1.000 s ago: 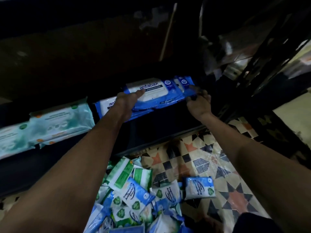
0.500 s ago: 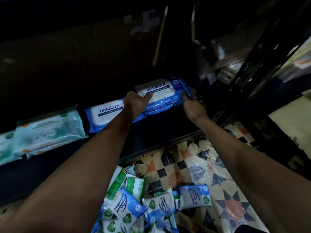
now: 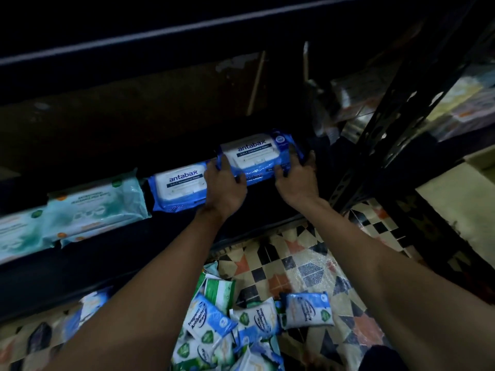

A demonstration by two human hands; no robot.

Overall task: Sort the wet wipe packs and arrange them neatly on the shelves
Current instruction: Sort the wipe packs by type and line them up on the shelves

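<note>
- My left hand [image 3: 224,186] and right hand [image 3: 296,180] grip the two ends of a blue Antabax wipe pack [image 3: 258,156], fingers curled over its near edge, on the dark shelf [image 3: 166,236].
- The pack I hold appears to lie on top of another blue pack, near the right end of the shelf, beside the black perforated upright [image 3: 385,135].
- A second Antabax pack [image 3: 178,187] lies just left of it, touching my left hand.
- Further left, pale teal wipe packs [image 3: 91,207] sit in a row along the same shelf.
- On the patterned tile floor [image 3: 308,266] near me, small blue and green antibacterial wipe packs [image 3: 230,325] lie in a loose heap.
</note>
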